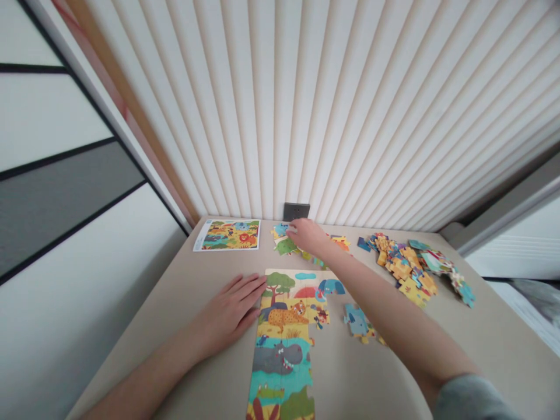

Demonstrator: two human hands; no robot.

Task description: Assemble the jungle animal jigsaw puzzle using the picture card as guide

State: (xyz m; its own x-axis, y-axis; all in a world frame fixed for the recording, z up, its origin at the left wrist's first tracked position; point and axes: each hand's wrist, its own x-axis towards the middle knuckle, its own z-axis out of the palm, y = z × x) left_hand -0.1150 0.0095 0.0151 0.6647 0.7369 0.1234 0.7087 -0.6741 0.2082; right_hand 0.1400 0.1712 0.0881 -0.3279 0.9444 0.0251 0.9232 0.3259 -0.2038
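Note:
A partly joined animal jigsaw lies on the beige table, running from the front edge towards the middle. My left hand lies flat and open on the table, fingertips against the jigsaw's upper left edge. My right hand reaches to the far side, over a small cluster of loose pieces near the wall. Its fingers curl down onto a blue piece. A small joined group with a blue animal sits right of the jigsaw, partly under my right forearm.
A picture card of the finished jigsaw lies at the table's far left. A heap of several loose pieces spreads at the far right. A dark wall socket sits behind the table on the ribbed wall.

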